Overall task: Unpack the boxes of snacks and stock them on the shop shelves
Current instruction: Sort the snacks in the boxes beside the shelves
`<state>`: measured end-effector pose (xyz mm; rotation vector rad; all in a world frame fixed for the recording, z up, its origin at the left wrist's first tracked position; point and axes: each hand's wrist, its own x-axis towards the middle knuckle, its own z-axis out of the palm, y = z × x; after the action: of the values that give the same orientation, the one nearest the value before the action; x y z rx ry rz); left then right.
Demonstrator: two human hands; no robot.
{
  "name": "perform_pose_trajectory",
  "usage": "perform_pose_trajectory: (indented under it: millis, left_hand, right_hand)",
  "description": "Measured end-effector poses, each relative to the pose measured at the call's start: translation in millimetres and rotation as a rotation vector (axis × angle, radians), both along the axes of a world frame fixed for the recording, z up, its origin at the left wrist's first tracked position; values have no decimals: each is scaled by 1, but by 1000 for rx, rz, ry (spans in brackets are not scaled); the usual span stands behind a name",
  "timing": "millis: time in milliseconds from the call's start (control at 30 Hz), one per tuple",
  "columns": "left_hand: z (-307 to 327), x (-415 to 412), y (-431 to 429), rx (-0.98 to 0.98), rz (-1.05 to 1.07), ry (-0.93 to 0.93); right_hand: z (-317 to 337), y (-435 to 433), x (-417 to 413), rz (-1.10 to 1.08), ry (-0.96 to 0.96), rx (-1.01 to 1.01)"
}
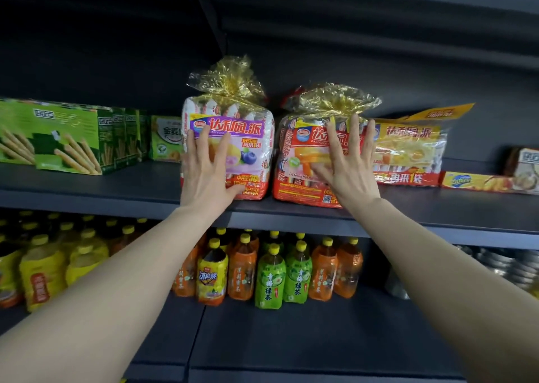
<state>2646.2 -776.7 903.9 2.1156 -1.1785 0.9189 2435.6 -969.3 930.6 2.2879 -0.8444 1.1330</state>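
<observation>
Two snack bags with gold tied tops stand side by side on the dark upper shelf (437, 210). The purple-labelled bag (250, 137) is on the left, the red-labelled bag (294, 161) on the right. My left hand (205, 172) lies flat with spread fingers against the front of the purple bag. With straight, spread fingers my right hand (350, 166) presses against the front of the red bag. Both bags stand upright near the shelf's front edge.
Green biscuit-stick boxes (70, 140) and a small green box (164, 139) sit to the left. A yellow snack bag (408, 152) and flat packs (478, 182) lie to the right. Tea bottles (269, 277) fill the lower shelf. Above is a dark shelf underside.
</observation>
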Motion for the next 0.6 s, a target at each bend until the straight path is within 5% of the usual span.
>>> perform_pose_trajectory:
  millis: [333, 600]
  left_hand:
    - [-1, -8, 8, 74, 12, -17]
    - [11, -51, 50, 103, 50, 21]
  right_hand:
    - [11, 12, -18, -72, 149, 7]
    - [21, 48, -42, 68, 215, -11]
